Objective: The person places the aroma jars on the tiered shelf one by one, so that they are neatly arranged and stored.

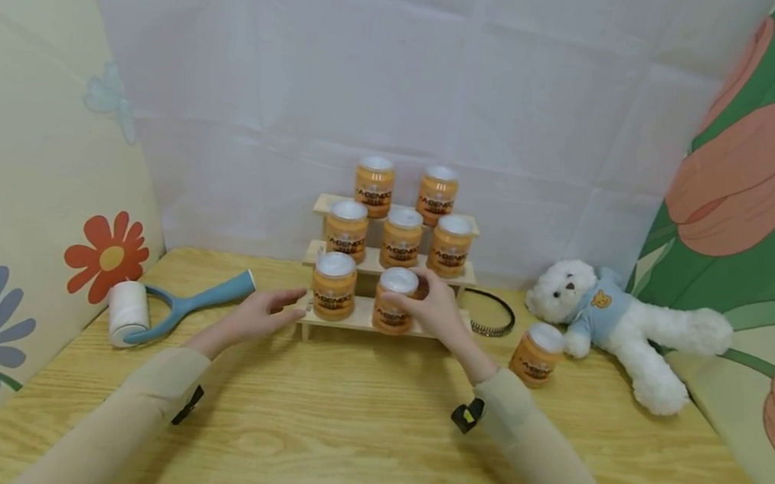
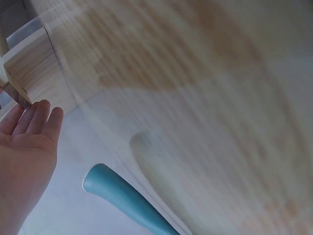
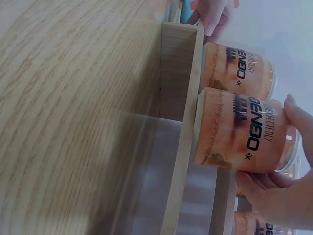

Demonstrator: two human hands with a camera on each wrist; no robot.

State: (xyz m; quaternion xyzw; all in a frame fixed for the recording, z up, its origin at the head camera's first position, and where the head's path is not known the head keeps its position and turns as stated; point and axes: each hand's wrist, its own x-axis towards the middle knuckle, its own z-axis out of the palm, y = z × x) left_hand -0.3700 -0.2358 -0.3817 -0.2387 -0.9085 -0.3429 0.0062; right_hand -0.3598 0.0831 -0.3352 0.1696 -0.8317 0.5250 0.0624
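Observation:
My right hand (image 1: 438, 309) grips an orange jar (image 1: 392, 315) with a clear lid, at the front edge of the lowest step of a wooden tiered stand (image 1: 360, 318). In the right wrist view, thumb and fingers lie on opposite sides of this jar (image 3: 239, 132). Left of it on the same step is another orange jar (image 1: 333, 291). My left hand (image 1: 262, 315) is at the step's left end, fingers fairly straight; in the left wrist view the fingertips (image 2: 43, 106) reach the board's end. Whether they press on it is hard to tell.
Three jars (image 1: 401, 242) stand on the middle step, two (image 1: 374, 188) on top. Another jar (image 1: 536, 356) stands on the table at right, by a white plush bear (image 1: 619, 316). A black headband (image 1: 502, 313) lies behind. At left lies a blue-handled lint roller (image 1: 181, 308).

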